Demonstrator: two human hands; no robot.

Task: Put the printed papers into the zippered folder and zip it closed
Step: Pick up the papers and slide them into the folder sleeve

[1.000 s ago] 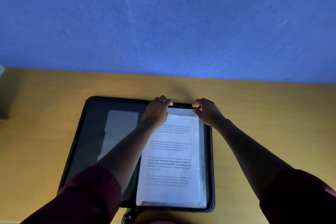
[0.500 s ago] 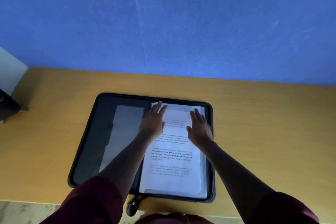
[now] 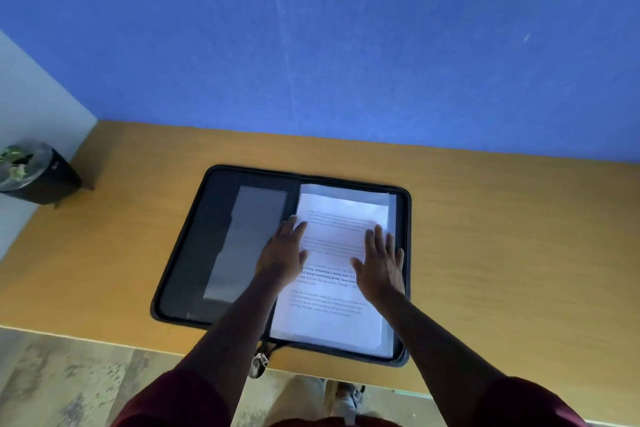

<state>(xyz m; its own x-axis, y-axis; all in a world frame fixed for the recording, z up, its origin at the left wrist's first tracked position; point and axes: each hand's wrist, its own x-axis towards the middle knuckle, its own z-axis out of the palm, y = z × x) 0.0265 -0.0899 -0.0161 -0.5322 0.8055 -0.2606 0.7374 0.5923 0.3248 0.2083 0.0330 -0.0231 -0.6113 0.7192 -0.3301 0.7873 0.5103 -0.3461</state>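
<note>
The white printed papers (image 3: 341, 246) lie in the right half of the black zippered fabric folder (image 3: 221, 236), which is spread open flat on the yellow-brown wooden worktop (image 3: 502, 236). The print runs in short paragraphs, some lines bold, too blurred to read. The left hand (image 3: 282, 255) lies flat on the papers' left edge and the right hand (image 3: 381, 263) flat on their right side, fingers straight and together. A metal zip pull (image 3: 259, 362) hangs over the near edge. Behind is a blue wall (image 3: 346, 45); a black pot (image 3: 41, 177) with a plant stands at far left, grey mottled floor (image 3: 69, 385) below.
</note>
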